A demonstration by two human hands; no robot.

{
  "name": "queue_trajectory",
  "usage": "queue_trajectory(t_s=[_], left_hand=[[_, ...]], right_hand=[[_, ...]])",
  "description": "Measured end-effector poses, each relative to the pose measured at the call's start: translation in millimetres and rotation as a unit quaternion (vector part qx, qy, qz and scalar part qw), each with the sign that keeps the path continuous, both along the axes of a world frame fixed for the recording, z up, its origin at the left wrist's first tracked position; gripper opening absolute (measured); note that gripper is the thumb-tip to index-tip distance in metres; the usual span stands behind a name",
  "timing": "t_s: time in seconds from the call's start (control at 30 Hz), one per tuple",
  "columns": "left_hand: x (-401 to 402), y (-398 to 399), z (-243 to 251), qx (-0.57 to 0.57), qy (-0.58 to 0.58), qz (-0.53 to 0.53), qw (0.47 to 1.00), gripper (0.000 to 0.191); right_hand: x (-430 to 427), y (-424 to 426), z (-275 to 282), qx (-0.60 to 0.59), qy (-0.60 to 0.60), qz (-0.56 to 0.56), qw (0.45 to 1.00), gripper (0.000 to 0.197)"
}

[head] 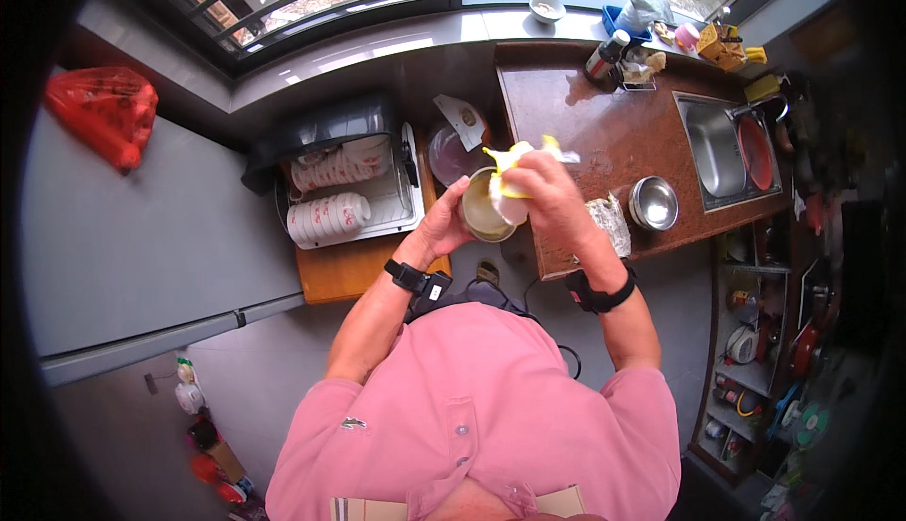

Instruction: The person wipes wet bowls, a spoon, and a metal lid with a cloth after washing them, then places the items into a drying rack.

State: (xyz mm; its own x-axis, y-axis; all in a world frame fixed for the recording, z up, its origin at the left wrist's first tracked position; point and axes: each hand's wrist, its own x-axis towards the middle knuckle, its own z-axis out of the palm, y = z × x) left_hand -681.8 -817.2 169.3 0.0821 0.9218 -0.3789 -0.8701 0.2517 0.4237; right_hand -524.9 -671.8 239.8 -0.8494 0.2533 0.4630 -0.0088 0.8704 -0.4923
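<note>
My left hand [440, 224] grips a round container [483, 222] by its side. The container's mouth faces up, and its inside looks pale and yellowish. Over its right rim, my right hand [551, 192] pinches a crumpled yellow-and-white plastic packet [504, 158]. The packet's lower white part hangs at the mouth; whether anything is coming out of it cannot be made out. Just right of my right wrist, a crumpled silvery-white bag [610, 225] lies on the brown countertop [545, 124]. Beside that bag sits a shiny metal bowl [652, 202].
To the left stands a dish rack [405, 220] with several patterned bowls [329, 216]. A purplish round container [449, 156] is behind my left hand. On the counter are a dark bottle [606, 57] and a steel sink [716, 146]. A red bag [106, 114] rests on a grey surface [156, 238].
</note>
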Motion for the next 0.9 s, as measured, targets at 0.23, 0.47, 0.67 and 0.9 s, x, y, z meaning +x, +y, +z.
queue_trajectory(t_s=[0.23,0.47,0.67,0.9], left_hand=[[8,7,10,0.068,0.119,0.091,0.986,0.059],[-1,5,20,0.035,0.073,0.112,0.990,0.056],[12,3,15,-0.022,0.075,0.064,0.995,0.063],[3,-4,11,0.042,0.077,0.036,0.996,0.066]], right_hand=[[-19,-36,-42,0.097,-0.032,-0.122,0.987,0.030],[-6,-45,-8,-0.018,-0.050,-0.219,0.974,0.037],[-20,-25,-14,-0.184,0.091,-0.277,0.939,0.035],[-7,-36,-20,-0.327,-0.098,0.065,0.938,0.027]])
